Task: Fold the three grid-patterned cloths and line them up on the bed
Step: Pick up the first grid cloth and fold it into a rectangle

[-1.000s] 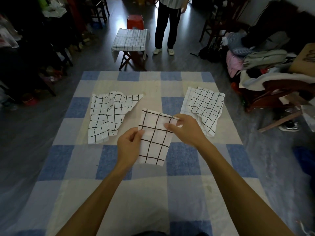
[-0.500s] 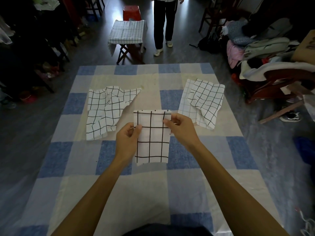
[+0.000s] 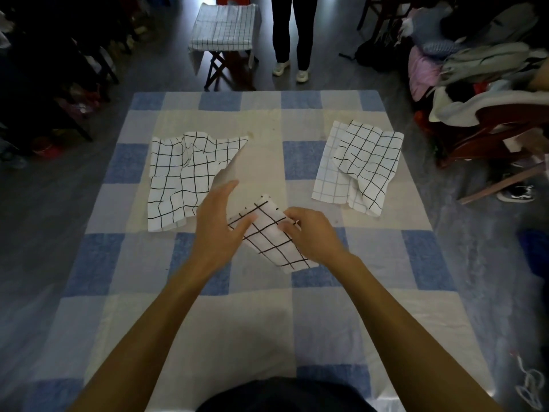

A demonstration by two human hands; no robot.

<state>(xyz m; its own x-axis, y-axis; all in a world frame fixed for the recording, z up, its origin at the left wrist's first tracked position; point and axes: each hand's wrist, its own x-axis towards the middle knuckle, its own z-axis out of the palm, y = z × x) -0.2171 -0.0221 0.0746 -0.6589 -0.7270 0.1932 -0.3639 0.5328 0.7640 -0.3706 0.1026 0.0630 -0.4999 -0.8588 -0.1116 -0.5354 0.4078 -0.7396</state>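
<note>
White folded cloth [image 3: 269, 237]: my right hand [image 3: 316, 234] pinches it with curled fingers; my left hand [image 3: 218, 223] touches it, fingers straight. The bed [image 3: 267, 322] holds the left cloth [image 3: 184, 179] and right cloth [image 3: 364, 163], both crumpled.

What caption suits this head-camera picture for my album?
Right hand pinches the middle cloth, left hand touches it; left cloth and right cloth lie rumpled on the bed.

The folded cloth [image 3: 269, 233] between the left hand [image 3: 219, 230] and the right hand [image 3: 313, 237] is white with a bold black grid. The crumpled cloth [image 3: 184, 179] beyond the left hand has the same black-on-white grid. So does the third cloth [image 3: 367, 162] beyond the right hand, though part of it shows fainter grey lines. The bed cover [image 3: 386, 263] is checked in blue, pale blue and cream.
</note>
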